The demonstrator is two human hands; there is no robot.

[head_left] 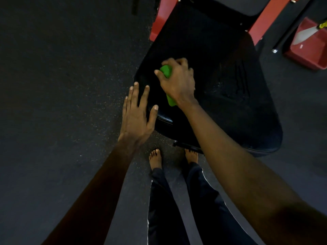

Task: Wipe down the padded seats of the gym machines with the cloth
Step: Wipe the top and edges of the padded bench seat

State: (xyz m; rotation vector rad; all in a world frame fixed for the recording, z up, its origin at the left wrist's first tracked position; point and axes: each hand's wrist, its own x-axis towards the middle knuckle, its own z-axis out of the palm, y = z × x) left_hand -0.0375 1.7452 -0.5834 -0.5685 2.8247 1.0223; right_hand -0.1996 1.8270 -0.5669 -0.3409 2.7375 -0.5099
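A black padded seat (221, 89) of a red-framed gym machine fills the upper middle of the head view. My right hand (177, 80) grips a bunched green cloth (166, 71) and presses it on the seat's left part; a strip of the cloth shows below the wrist. My left hand (137, 112) lies flat with straight, spread fingers at the seat's near left edge, the thumb over the rim.
The red machine frame (156, 23) runs along the seat's far left and right. A red box-like base (307, 50) and a dark metal bar (286, 34) stand at the upper right. Dark speckled rubber floor (62, 76) spreads to the left. My bare feet (155, 159) stand just before the seat.
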